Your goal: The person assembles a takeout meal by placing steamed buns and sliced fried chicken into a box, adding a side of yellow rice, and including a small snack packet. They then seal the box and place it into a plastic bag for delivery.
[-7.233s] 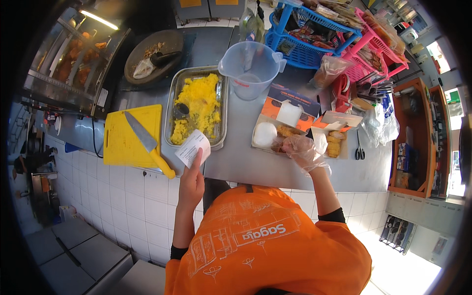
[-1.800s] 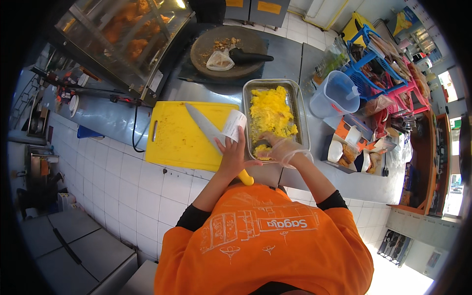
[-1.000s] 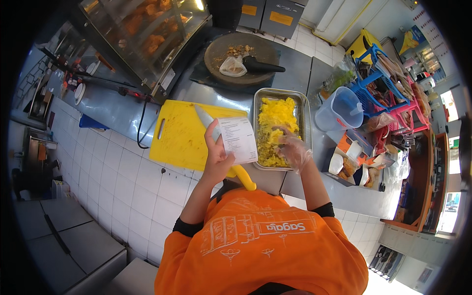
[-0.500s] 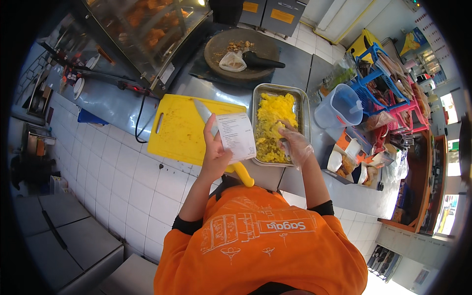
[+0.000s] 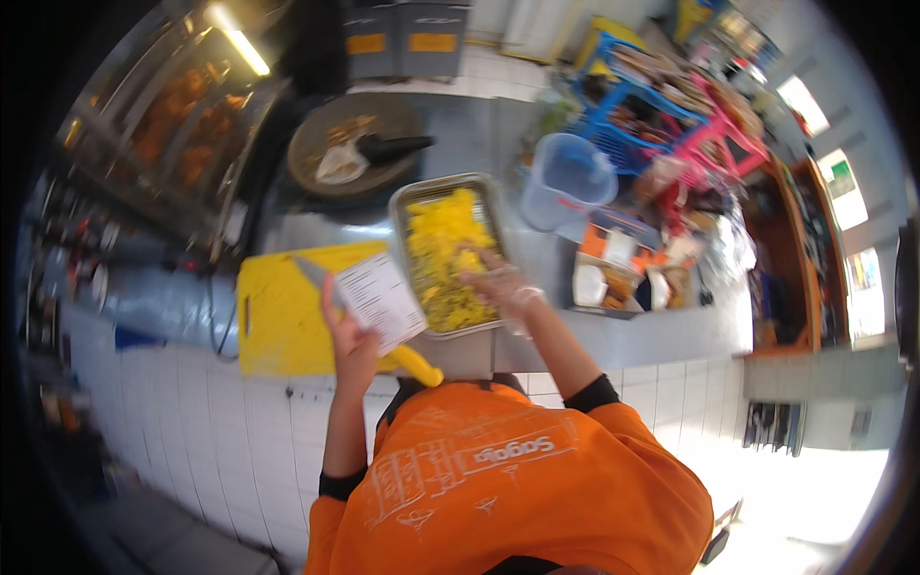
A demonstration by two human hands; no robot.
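Note:
My left hand (image 5: 353, 347) holds up a white printed receipt (image 5: 385, 305) between thumb and fingers. Beneath it lies a yellow cutting board (image 5: 271, 311). A knife with a yellow handle (image 5: 418, 366) rests across the board, its blade partly covered by the receipt and my hand. To the right, a metal tray (image 5: 397, 222) holds soft, crumbled yellow food (image 5: 443, 222), darker toward the near end. My right hand (image 5: 506, 289), in a clear plastic glove, reaches into the tray's right side. Its thumb and fingers are curled around some of the yellow food, slightly blurred.
Beyond the board sits a round stone mortar (image 5: 311, 125) with a dark pestle (image 5: 395, 148) and a plastic bag. Right of the tray are a clear plastic tub (image 5: 572, 187), a blue basket (image 5: 628, 120) and open food boxes (image 5: 613, 273). A glass display case (image 5: 168, 144) stands far left.
My view has swung to the right, so the counter appears shifted left. The receipt is still in my left hand, and my right hand is still in the tray.

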